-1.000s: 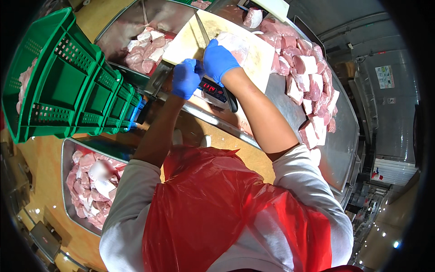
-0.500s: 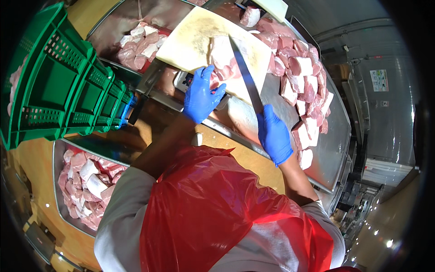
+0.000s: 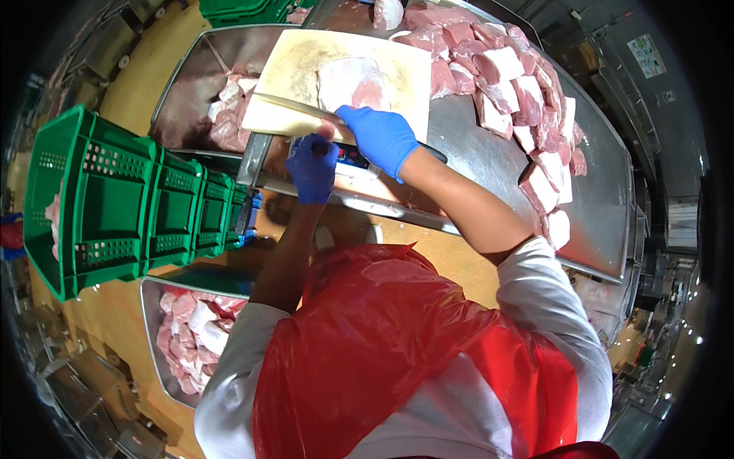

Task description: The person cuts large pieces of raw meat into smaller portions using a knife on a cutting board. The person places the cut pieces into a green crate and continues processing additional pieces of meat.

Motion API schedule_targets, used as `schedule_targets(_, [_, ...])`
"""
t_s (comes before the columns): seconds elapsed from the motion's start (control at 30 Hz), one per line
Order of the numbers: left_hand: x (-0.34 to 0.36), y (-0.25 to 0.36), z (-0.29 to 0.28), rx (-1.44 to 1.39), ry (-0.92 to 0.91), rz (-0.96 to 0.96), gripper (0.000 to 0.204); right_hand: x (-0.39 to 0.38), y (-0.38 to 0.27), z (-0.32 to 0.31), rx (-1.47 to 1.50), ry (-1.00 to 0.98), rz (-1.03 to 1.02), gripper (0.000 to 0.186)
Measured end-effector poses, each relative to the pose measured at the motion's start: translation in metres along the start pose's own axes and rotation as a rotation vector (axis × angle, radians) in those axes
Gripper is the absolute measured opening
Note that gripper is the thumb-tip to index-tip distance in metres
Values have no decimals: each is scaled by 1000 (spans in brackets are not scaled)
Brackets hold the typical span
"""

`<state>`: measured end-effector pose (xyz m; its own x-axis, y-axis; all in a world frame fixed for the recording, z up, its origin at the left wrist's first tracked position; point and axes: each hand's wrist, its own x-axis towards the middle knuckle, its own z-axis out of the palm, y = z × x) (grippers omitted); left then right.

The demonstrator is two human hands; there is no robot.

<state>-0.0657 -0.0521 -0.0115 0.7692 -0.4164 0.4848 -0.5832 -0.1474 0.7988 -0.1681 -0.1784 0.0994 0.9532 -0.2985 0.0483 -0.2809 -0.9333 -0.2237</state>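
Observation:
My right hand (image 3: 384,139), in a blue glove, is wrapped round the handle of a long knife (image 3: 294,105). The blade points left, across the near part of a pale cutting board (image 3: 267,80). Behind the blade, a large slab of pale meat (image 3: 350,83) lies flat on the board. My left hand (image 3: 312,168), also gloved in blue, is closed just below the board's near edge. A small pink piece of meat (image 3: 328,128) shows by its fingertips; whether they grip it is hidden. Between my hands a small scale (image 3: 352,157) is partly visible.
Many meat chunks (image 3: 527,99) are heaped on the steel table (image 3: 466,161) at right. A metal bin (image 3: 183,115) with meat stands left of the board. Stacked green crates (image 3: 115,203) rise at left, with another metal tub (image 3: 157,367) of meat below them.
My right hand has swung the knife from upright on the board's right to lying leftward in front of the slab. My left hand has drawn back from the slab and closed. The view has shifted.

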Motion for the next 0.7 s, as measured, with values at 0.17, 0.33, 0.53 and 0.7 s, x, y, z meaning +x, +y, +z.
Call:
schedule_targets(0.17, [2,-3,-33,115,-32,-117,12,-52,61,-9,-49,-53,-132,32])
schedule_targets(0.33, [85,15,-175,273,531,278,2,-124,147,-55,-266,-213,-31,22])
schedule_targets(0.53, [230,-57,-510,928,296,147,26,-125,136,-27,88,140,-68,16])
schedule_targets(0.7, [170,25,-302,533,508,432,26,-109,110,5,240,247,118,16])
